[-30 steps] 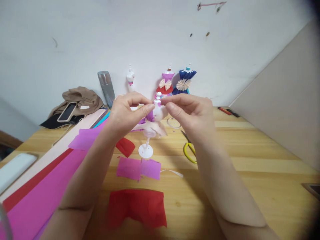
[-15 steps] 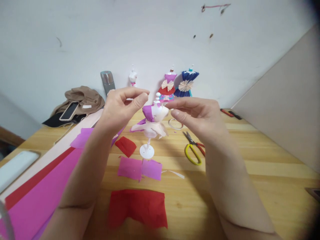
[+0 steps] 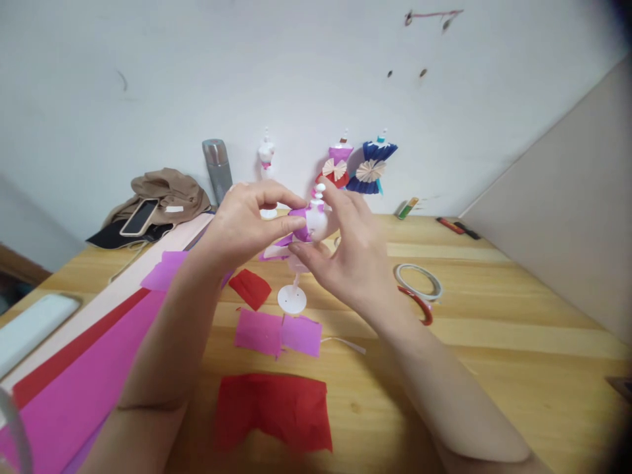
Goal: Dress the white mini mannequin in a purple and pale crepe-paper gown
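Observation:
A small white mannequin (image 3: 316,220) on a round white base (image 3: 291,299) stands on the wooden table (image 3: 494,342). A purple paper piece (image 3: 299,214) wraps its chest. My left hand (image 3: 247,224) pinches that purple paper at the mannequin's left side. My right hand (image 3: 345,253) cups the mannequin from the right and front, fingers curled round its waist. Below the base lie two pink-purple paper squares (image 3: 276,332) and a red paper piece (image 3: 274,408).
Tape roll (image 3: 419,280) and red-handled scissors (image 3: 419,306) lie right of my right hand. Three dressed mannequins (image 3: 358,168), a metal bottle (image 3: 218,170), a brown cloth with a phone (image 3: 141,216) stand at the wall. Pink and red paper sheets (image 3: 74,388) cover the left.
My right hand has moved left and down to cup the mannequin. My left hand came back onto the purple paper. The tape roll is now uncovered at right.

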{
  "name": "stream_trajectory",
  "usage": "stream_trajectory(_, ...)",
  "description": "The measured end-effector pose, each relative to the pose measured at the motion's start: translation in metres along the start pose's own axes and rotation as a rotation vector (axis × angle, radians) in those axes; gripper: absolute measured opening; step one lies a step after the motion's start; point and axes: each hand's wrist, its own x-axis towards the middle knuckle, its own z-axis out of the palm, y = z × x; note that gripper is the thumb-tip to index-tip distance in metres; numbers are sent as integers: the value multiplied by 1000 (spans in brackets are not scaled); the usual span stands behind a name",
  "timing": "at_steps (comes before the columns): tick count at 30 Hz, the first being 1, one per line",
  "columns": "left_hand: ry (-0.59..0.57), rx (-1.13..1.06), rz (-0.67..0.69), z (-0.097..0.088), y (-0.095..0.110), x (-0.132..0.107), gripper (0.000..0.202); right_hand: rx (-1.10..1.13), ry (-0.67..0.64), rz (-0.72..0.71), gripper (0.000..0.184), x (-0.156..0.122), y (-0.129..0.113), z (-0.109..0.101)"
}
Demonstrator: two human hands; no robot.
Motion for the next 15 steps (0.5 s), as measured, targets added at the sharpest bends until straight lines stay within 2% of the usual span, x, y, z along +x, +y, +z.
stream_trajectory(5,2,1,17,1,-1,0,9,-61,52,-32,58,-1,-2,3)
stream_trajectory(15,-22,-17,26,0,-1,1,8,-55,32,-30,46,0,1,-2)
